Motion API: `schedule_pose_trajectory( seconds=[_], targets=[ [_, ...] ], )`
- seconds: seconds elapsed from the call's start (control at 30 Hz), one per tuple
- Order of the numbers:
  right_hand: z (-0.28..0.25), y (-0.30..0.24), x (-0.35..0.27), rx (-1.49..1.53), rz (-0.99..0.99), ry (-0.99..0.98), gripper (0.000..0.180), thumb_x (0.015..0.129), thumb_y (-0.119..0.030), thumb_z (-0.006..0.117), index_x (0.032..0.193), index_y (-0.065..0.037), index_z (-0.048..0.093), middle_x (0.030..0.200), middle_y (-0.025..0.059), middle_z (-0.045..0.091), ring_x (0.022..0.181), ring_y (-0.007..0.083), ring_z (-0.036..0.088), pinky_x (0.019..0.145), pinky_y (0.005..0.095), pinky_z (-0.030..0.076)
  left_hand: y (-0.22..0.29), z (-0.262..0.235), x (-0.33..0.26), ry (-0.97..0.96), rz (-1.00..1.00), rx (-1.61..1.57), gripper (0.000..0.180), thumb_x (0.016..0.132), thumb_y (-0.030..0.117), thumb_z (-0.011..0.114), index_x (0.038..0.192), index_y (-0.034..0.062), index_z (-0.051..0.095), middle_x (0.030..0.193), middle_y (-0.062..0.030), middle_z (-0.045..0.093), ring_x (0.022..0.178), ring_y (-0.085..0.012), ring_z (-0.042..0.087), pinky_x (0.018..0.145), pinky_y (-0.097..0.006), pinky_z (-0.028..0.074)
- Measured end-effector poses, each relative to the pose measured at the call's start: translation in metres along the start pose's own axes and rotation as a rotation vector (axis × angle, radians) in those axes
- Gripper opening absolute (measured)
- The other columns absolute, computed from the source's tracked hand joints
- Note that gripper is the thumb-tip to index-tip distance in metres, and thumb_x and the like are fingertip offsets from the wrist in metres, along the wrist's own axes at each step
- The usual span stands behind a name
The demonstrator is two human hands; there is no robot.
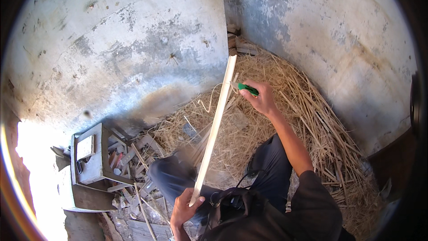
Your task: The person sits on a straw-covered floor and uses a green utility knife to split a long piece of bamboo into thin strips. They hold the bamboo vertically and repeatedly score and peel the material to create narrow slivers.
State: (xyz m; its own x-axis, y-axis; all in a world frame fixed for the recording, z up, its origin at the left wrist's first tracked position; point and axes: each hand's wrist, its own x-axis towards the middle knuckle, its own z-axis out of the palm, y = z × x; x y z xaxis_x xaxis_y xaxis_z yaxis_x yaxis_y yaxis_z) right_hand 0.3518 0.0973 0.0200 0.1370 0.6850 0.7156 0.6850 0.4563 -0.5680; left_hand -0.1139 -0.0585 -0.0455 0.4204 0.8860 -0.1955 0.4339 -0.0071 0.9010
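Note:
A long pale wooden strip (215, 127) slants up and away from my lap, its far end pointing toward the corner of the walls. My left hand (183, 206) is closed around its near end, thumb lying on top. In my right hand (262, 96) is a green-handled utility knife (248, 89), gripped with the fingers wrapped round it. Its blade meets the strip's right edge near the far end. A thin curled shaving (210, 102) hangs off the strip's left side there.
Straw-like shavings (272, 73) cover the floor ahead, with long thin strips (307, 102) piled along the right wall. A worn wooden stool or box (92, 174) lies at the left beside wood scraps (129, 156). Stained walls (178, 40) meet in the far corner.

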Motion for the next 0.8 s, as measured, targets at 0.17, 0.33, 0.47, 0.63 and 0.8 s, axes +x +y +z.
schedule_pose_trajectory(
  seconds=[0.17,0.33,0.47,0.63,0.8],
  targets=[
    [0.001,0.008,-0.009,0.047,-0.01,-0.001,0.034,0.098,-0.041,0.078,0.098,-0.007,0.081,0.068,0.0025,0.067,0.059,0.0124,0.062,0.055,0.0324,0.044,0.023,-0.004,0.038,0.039,0.136,0.164,0.064,0.09,0.022,0.091,0.143,0.0029,0.061,0.117,-0.0158,0.078,0.108,-0.0264,0.077,0.097,-0.041,0.062],
    [0.001,0.002,-0.011,0.057,0.002,-0.015,0.037,0.101,-0.042,0.073,0.094,-0.005,0.076,0.071,0.0011,0.061,0.061,0.0102,0.054,0.056,0.0327,0.04,0.06,0.04,0.097,0.151,0.287,-0.176,0.054,0.099,0.018,0.081,0.146,0.0028,0.061,0.112,-0.0149,0.076,0.098,-0.021,0.074,0.089,-0.037,0.06],
    [-0.001,0.005,-0.016,0.103,0.024,0.013,0.039,0.103,-0.042,0.071,0.093,-0.005,0.075,0.072,-0.0001,0.058,0.062,0.0083,0.049,0.057,0.0323,0.038,0.079,0.064,0.118,0.171,0.227,-0.153,0.04,0.108,0.017,0.07,0.145,0.0019,0.066,0.093,-0.0094,0.07,0.087,-0.0126,0.063,0.08,-0.033,0.055],
    [-0.002,0.016,-0.025,0.439,0.249,-0.194,0.038,0.104,-0.041,0.07,0.1,-0.005,0.077,0.078,0.001,0.067,0.069,0.0076,0.057,0.062,0.03,0.043,0.076,0.066,0.111,0.108,0.144,-0.261,0.041,0.112,0.023,0.065,0.145,-0.0012,0.068,0.084,0.001,0.061,0.081,-0.0062,0.053,0.072,-0.027,0.048],
    [0.006,0.011,-0.026,0.384,0.22,-0.2,0.04,0.104,-0.044,0.07,0.102,-0.005,0.078,0.074,0.0005,0.068,0.068,0.0077,0.06,0.062,0.0309,0.045,0.074,0.064,0.104,0.108,0.131,-0.296,0.043,0.112,0.023,0.067,0.145,-0.0042,0.067,0.081,0.0003,0.061,0.08,-0.0062,0.053,0.07,-0.027,0.048]
  ],
)
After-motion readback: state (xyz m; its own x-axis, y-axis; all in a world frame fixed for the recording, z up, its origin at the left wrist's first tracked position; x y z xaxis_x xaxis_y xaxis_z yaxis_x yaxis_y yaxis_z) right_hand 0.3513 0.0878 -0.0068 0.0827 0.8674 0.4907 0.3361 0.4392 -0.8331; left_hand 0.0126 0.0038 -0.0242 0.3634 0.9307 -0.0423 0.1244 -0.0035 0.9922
